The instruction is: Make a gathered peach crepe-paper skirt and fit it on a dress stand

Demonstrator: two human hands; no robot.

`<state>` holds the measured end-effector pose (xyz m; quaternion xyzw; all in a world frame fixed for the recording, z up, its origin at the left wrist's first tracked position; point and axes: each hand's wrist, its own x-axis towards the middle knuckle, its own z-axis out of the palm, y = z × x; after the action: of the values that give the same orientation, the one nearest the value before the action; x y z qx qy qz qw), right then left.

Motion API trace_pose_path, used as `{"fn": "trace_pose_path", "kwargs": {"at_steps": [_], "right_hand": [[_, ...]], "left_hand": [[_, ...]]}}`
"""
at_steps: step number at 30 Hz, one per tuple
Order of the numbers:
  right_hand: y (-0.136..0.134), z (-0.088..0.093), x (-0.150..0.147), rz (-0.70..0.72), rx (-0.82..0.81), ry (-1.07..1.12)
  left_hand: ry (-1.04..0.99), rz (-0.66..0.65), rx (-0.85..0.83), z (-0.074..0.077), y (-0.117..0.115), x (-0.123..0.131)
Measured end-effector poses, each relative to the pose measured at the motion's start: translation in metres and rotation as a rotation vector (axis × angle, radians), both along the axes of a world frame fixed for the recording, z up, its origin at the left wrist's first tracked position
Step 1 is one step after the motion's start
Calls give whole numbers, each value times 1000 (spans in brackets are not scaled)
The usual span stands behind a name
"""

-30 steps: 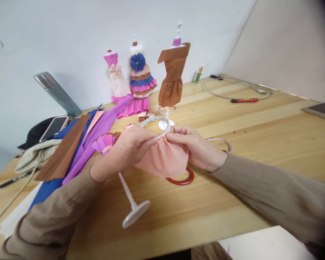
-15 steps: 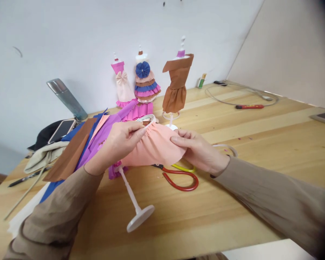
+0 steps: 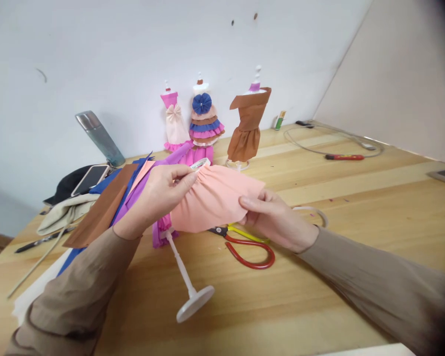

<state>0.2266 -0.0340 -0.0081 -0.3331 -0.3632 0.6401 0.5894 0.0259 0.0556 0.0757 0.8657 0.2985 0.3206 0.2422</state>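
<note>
My left hand (image 3: 159,195) pinches the gathered top edge of a peach fabric piece (image 3: 211,198), with a white tape roll (image 3: 200,163) just behind my fingers. My right hand (image 3: 272,217) grips the fabric's lower right edge and holds it stretched above the table. Under the fabric a small white mannequin stand (image 3: 187,287) with a magenta ruffle (image 3: 160,232) leans toward me. Red and yellow scissors (image 3: 250,244) lie on the table below my right hand.
Three dressed mini mannequins (image 3: 207,123) stand by the wall. Brown, purple and blue fabric sheets (image 3: 111,202) lie at left beside a phone (image 3: 91,179) and a metal flask (image 3: 98,138). A cable (image 3: 330,141) and a red tool (image 3: 344,157) lie far right. A white ring (image 3: 315,211) rests near my right wrist.
Both hands turned the peach fabric from hanging down to spread out flat and raised. The tape roll slipped behind it, the scissors came into view, and the camera tilted down a little.
</note>
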Motion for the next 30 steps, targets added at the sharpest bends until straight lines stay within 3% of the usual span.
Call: {"fn": "trace_pose_path", "kwargs": {"at_steps": [3,6,10,16,21,30], "right_hand": [[1,2,1,-17,-1,11],[-2,3,-2,82,36,11],[-7,1,-6,199,78,-154],[-7,7,-5,79,50,-129],[-10,3,-9,187,25,-204],[-9,-2,-9,206,100,-235]], "left_hand": [[5,10,12,2,-1,0],[4,9,-20,0,-2,1],[31,10,-25,-3,-3,3],[-33,85,-124,-3,-2,2],[-58,67,-187,-7,-6,6],[-99,11,-348,-7,-3,5]]}}
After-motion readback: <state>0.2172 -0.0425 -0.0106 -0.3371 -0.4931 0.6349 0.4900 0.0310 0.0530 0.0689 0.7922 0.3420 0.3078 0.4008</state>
